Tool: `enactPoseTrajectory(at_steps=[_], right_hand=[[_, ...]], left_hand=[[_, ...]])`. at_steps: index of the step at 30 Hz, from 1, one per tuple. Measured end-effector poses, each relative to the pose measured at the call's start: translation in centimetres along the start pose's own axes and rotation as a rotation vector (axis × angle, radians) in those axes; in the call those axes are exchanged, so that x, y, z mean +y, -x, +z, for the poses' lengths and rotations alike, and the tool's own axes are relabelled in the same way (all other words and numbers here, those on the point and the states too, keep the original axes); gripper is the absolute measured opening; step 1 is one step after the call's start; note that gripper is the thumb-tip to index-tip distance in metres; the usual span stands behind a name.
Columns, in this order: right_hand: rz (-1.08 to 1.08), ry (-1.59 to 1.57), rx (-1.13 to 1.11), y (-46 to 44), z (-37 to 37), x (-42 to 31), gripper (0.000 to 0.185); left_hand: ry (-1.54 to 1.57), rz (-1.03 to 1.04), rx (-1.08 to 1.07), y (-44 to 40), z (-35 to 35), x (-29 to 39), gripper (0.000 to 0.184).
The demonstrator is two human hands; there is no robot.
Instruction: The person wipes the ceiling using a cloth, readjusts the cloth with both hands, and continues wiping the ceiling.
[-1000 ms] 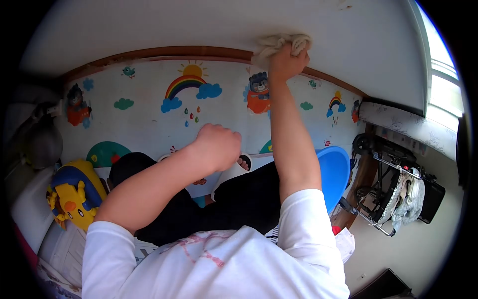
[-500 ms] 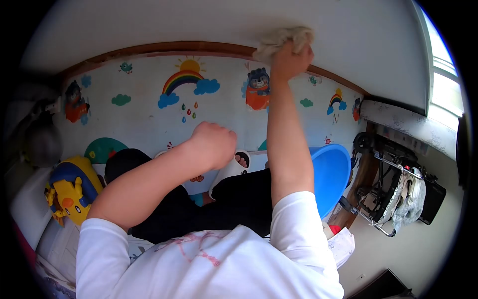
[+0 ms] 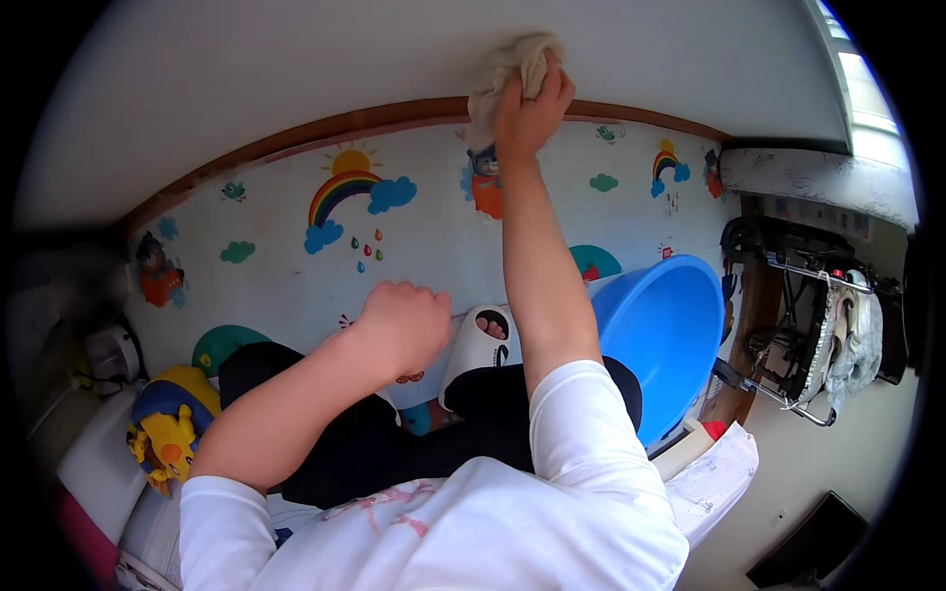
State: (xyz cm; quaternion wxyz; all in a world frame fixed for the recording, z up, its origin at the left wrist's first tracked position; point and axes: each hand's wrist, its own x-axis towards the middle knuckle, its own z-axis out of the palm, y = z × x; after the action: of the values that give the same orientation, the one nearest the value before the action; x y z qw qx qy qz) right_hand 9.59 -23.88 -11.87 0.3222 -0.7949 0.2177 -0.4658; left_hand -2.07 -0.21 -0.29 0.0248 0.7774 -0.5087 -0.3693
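"Scanning from the largest down, what did you note?"

"A pale wall [image 3: 296, 79], broad, above the brown strip [image 3: 394, 114]. A picture panel [image 3: 424, 236] below the strip, nearly as wide. The blue basin [image 3: 680, 335] next in size, lower than the strip, under its right-hand stretch."

"And the cloth [image 3: 529, 64]?"

"Off-white, bunched. Lay against the pale wall just above the strip, it seemed, with one fold drooping down across it."

"The hands?"

"The right hand [image 3: 532, 113] was up in front of the strip, fingers bent closely round the cloth, a good clutch of it gathered in. The left hand [image 3: 404, 325] was well below the strip, before the panel, curled into a loose fist. Inner side hidden; could not tell whether anything was inside."

"Which step, then?"

"A rubbing pass over the wall near the strip, I judged, done right-handed. The left looked idle."

"And what did the next move call for?"

"My reading: a firm hold on the bunch and even pressure, so that knuckles did not scrape the wall. The drooping fold wanted gathering up, lest it catch on the strip's edge."
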Motion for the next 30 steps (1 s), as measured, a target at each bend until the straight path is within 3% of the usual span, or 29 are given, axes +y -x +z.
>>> enactPoseTrajectory(at_steps=[5, 8, 11, 17, 20, 26, 30], right_hand=[[-0.014, 0.114, -0.146, 0.7, 1.1, 1.1, 0.046], [0.1, 0.15, -0.282, 1.0, 0.8, 1.1, 0.047], [0.061, 0.041, -0.063, 0.6, 0.7, 0.0, 0.047], [0.039, -0.022, -0.079, 0.1, 1.3, -1.1, 0.044], [0.211, 0.062, -0.232, 2.2, 1.6, 0.2, 0.044], [0.057, -0.097, 0.081, 0.8, 1.5, -1.7, 0.047], [0.085, 0.05, 0.007, 1.0, 2.8, -2.3, 0.051]], left_hand=[[-0.037, 0.013, 0.06, 0.3, 0.1, 0.4, 0.03], [-0.026, 0.038, 0.081, 0.6, 0.6, 0.5, 0.03], [-0.018, 0.044, 0.043, 0.6, 0.3, 1.5, 0.03], [-0.074, 0.053, 0.04, 0.7, 0.6, 2.2, 0.03], [-0.066, 0.056, 0.027, 0.9, 0.6, 2.0, 0.029], [-0.036, 0.046, 0.037, 0.9, 0.5, 1.9, 0.03], [-0.061, 0.026, 0.016, 1.3, 0.6, 1.5, 0.031]])
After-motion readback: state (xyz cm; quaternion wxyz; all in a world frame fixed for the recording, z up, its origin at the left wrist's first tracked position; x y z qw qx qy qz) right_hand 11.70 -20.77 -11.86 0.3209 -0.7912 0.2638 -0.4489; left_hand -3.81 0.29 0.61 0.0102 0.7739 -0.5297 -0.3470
